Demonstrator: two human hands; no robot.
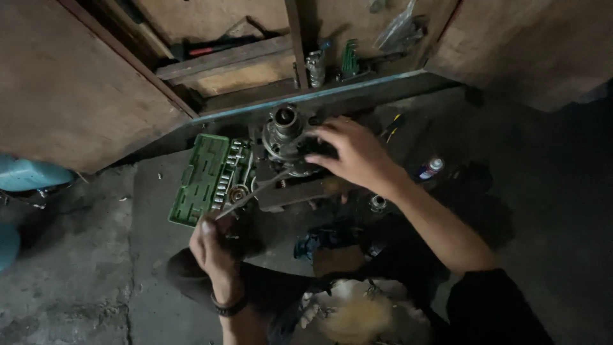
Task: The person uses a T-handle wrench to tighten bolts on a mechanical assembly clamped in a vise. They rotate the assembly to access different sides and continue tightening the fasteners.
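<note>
1. A dim workshop is seen, with a rough concrete floor (83, 268) and an open wooden cabinet (76, 89) behind the work.
2. A round metal hub assembly (285, 135) stands on the floor, just below the cabinet edge, its shaft pointing upward.
3. The right hand (355, 153) is laid on the right side of the assembly; its grip is spread over the part, not closed around it.
4. The left hand (216, 246) is clamped on a long wrench (252, 195), whose long axis runs up and to the right toward the assembly.
5. The right hand is the nearer one.
6. A green socket set case (198, 182) lies open just left of the assembly.
7. The assembly looks grey, greasy and heavy.
</note>
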